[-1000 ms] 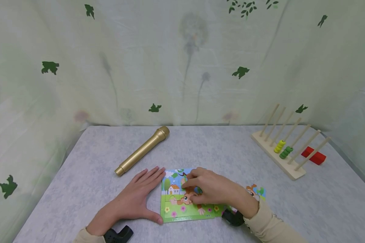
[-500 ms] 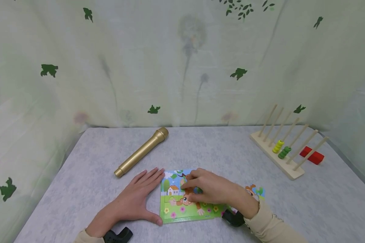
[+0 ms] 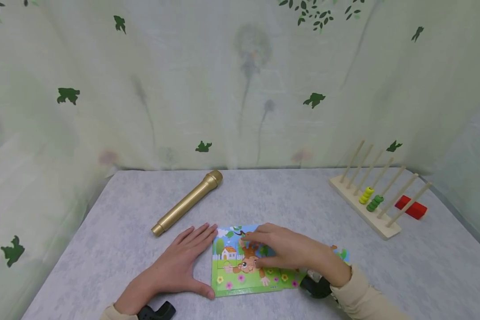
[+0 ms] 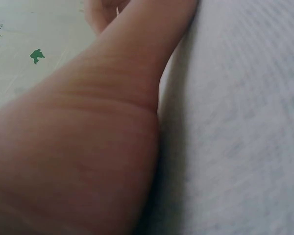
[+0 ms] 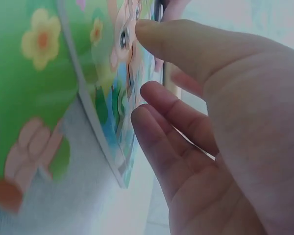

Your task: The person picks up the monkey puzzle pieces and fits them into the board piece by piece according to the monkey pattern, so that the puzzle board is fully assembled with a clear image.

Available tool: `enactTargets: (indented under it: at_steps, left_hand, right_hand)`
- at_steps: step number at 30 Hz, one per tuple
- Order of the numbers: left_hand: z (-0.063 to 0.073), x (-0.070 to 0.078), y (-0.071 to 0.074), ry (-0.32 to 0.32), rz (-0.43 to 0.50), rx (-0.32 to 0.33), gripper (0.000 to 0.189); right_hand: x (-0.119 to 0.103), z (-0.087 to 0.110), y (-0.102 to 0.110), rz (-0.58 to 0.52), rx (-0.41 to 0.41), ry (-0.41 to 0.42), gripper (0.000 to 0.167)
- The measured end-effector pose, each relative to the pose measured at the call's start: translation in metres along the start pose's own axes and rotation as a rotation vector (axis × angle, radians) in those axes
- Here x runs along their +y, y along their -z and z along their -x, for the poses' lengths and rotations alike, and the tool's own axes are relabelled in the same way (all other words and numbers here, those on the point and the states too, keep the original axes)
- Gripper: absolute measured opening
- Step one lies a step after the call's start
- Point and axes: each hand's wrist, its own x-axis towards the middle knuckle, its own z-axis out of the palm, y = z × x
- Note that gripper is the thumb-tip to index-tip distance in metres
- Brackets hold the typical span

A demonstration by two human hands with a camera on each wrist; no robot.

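A picture puzzle [image 3: 240, 279] with a monkey, a house and flowers lies flat near the table's front edge. My left hand [image 3: 180, 262] rests flat on the table against the puzzle's left side, its thumb at the lower left corner. In the left wrist view only that hand [image 4: 88, 122] and the grey table [image 4: 245, 122] show. My right hand [image 3: 288, 251] lies over the puzzle's right half, its fingers stretched out on the picture. In the right wrist view, the thumb [image 5: 186, 44] of my right hand [image 5: 225, 147] presses the puzzle [image 5: 44, 63] near the monkey's eye. A loose piece [image 3: 341, 254] lies behind the right wrist.
A gold microphone [image 3: 186, 203] lies slantwise behind the left hand. At the back right stands a wooden peg rack [image 3: 374, 218] with yellow beads [image 3: 366, 195] and green beads [image 3: 374, 203]; a red block [image 3: 411, 207] lies behind it. A leaf-printed curtain encloses the grey table [image 3: 264, 195].
The right hand's fingers have gone from a pinch over the monkey to lying flatter on the picture. The left hand has stayed put.
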Motion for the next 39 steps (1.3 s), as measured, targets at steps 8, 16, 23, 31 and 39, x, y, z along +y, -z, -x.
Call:
enactTargets:
  at_steps: [8,16,23,31,39]
  left_hand:
    - [0.000,0.001,0.000,0.012,0.003,-0.015,0.136]
    - [0.000,0.001,0.000,0.018,0.009,-0.017,0.136]
    - [0.000,0.001,-0.001,0.016,0.001,-0.013,0.137]
    - [0.000,0.001,-0.001,0.019,0.003,-0.015,0.136]
    - [0.000,0.001,0.000,0.026,0.008,-0.022,0.137]
  right_hand:
    - [0.005,0.013,0.008,-0.065,0.019,-0.065,0.054]
    - [0.007,0.026,0.015,-0.104,0.032,-0.107,0.049]
    - [0.012,0.039,0.018,-0.125,0.071,-0.091,0.048]
    - [0.017,0.053,0.023,-0.104,0.120,-0.063,0.049]
    - [0.027,0.068,0.032,-0.108,0.192,-0.038,0.052]
